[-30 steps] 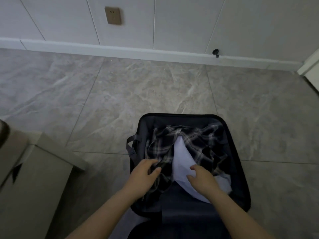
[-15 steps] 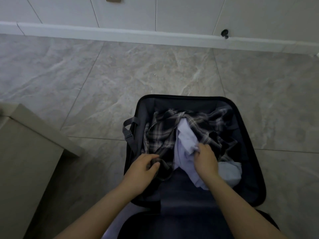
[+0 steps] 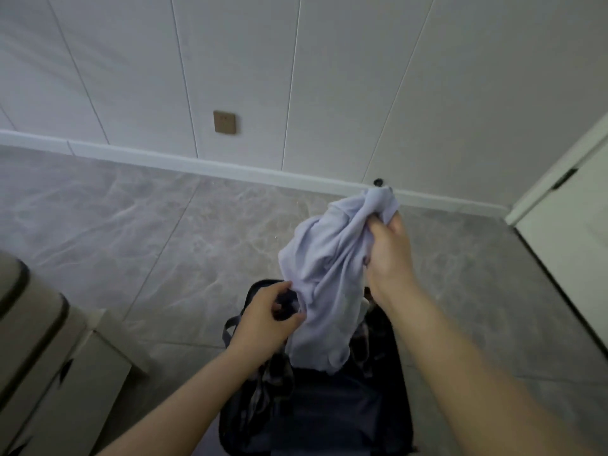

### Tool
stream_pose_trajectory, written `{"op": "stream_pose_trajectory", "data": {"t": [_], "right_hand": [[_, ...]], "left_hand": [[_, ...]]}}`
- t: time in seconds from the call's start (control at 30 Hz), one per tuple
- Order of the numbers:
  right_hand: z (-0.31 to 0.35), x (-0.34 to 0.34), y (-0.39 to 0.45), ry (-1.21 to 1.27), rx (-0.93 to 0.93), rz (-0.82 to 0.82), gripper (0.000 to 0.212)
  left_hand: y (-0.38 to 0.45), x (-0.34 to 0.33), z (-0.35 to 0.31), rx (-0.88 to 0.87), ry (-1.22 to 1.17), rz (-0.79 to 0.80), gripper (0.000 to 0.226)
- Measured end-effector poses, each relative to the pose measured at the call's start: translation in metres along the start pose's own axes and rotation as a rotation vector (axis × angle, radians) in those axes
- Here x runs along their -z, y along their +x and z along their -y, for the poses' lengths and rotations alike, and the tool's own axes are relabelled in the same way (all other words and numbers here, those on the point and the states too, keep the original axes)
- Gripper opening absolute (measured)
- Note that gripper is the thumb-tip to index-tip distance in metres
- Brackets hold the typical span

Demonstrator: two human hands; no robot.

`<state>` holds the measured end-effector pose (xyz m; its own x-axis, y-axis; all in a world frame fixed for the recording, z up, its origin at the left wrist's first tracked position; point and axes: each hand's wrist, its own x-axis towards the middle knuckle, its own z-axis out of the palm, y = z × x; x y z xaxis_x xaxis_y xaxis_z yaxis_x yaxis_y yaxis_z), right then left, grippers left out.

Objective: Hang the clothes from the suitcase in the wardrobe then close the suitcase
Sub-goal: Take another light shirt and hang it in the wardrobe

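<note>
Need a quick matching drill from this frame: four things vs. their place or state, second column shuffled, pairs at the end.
Things:
1. lilac garment
2. suitcase
3. wall socket
4. plaid shirt

States:
A. low on the panelled wall
B. bunched up, lifted by the right hand
C. lying inside the case
D. open on the floor

Pairs: 1-B, 2-D, 3-A, 4-C

Hands: two, left [image 3: 268, 319] and right [image 3: 388, 255]
Suitcase [image 3: 378, 406]: one
Pale lilac garment [image 3: 324, 274]: one
Plaid garment [image 3: 266, 386]: one
Wall socket [image 3: 224, 122]: one
Door stopper [image 3: 378, 182]: one
</note>
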<state>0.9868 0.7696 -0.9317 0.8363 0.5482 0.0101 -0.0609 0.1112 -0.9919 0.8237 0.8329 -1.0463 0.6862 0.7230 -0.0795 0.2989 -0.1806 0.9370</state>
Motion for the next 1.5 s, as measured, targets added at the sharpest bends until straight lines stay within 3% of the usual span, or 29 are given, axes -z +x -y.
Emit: {"op": "stream_pose_trajectory", "data": {"t": [0.13,0.5,0.6,0.73,0.9,1.0,1.07,1.1,1.23,1.37,1.5], "right_hand": [[0.138,-0.021,-0.014,0.066,0.068,0.014,0.022],[0.548,-0.071,-0.12,0.215,0.207,0.076,0.027],[0.655,-0.085,-0.168,0.269,0.266,0.142,0.028],[0.761,-0.098,-0.244,0.313,0.284,0.187,0.034],[0.826,-0.095,-0.34,0.278,0.327,0.19,0.035],[0.854,-0.09,-0.401,0.293,0.395,0.232,0.041],[0.868,-0.088,-0.434,0.255,0.44,0.233,0.038],[0.878,-0.084,-0.457,0.231,0.469,0.207,0.037],[0.916,-0.071,-0.534,0.173,0.528,0.223,0.039],[0.957,-0.046,-0.603,0.076,0.57,0.232,0.032],[0.985,-0.004,-0.667,0.096,0.563,0.238,0.023]], "left_hand": [[-0.014,0.045,-0.11,-0.016,-0.01,-0.048,0.063],[-0.13,0.212,-0.463,-0.212,0.018,-0.402,0.041],[-0.171,0.258,-0.547,-0.245,-0.006,-0.454,0.05],[-0.23,0.308,-0.64,-0.348,0.007,-0.407,0.071],[-0.315,0.34,-0.72,-0.567,-0.082,-0.209,0.082],[-0.369,0.343,-0.75,-0.633,-0.198,-0.109,0.06],[-0.398,0.342,-0.764,-0.671,-0.201,-0.17,0.019],[-0.417,0.342,-0.772,-0.681,-0.214,-0.205,0.011],[-0.488,0.343,-0.802,-0.744,-0.312,-0.257,0.009],[-0.551,0.34,-0.841,-0.803,-0.219,-0.286,0.006],[-0.625,0.322,-0.879,-1.024,-0.206,-0.329,0.023]]}}
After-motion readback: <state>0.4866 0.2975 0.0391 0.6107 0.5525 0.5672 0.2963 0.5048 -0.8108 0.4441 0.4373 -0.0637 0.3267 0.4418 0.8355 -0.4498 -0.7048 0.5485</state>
